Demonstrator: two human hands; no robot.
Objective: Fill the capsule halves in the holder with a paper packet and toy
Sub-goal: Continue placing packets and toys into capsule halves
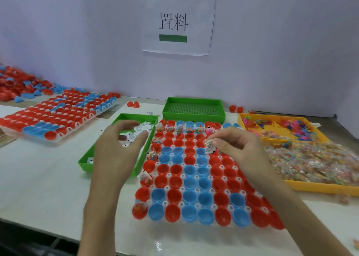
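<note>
One packet (209, 146) is pinched by the right hand (234, 149) above the holder's (181, 188) empty halves (175, 169), ready for dropping in; the left hand (116, 152) is held loosely spread, apparently empty, over the tray (85, 161) for the next.

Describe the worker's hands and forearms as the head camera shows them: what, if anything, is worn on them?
Both are bare. The left hand and right hand wear no gloves, and no ring shows on any visible finger. The left forearm and right forearm run uncovered to the picture's bottom edge, with no sleeve, watch or bracelet in view. The left hand is slightly blurred, so fine marks cannot be told.
</note>
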